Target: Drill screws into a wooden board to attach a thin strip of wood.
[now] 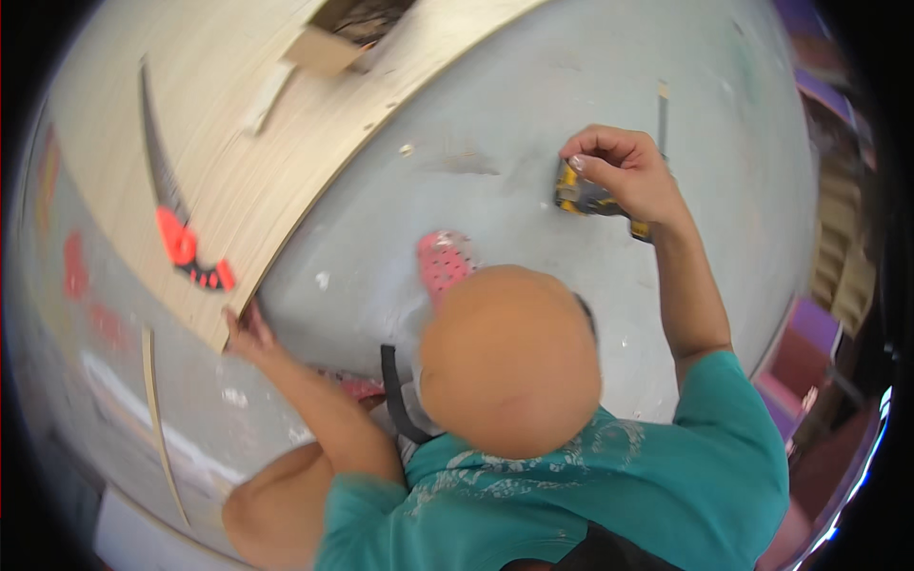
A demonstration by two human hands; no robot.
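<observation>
Beside my left hand (249,328), whose fingers rest spread on the plywood sheet (238,143) corner, lies a handsaw (171,214). Sheet judged stiff, heavy; grip edges. My right hand (624,171) is closed on a yellow tape measure (583,195), compact, rigid.

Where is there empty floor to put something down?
Bare grey floor lies between the wood panel's edge and the right hand gripping the yellow tool. More lies beyond that hand. It is crowded near the left hand, the pink shoe and the saw.
</observation>
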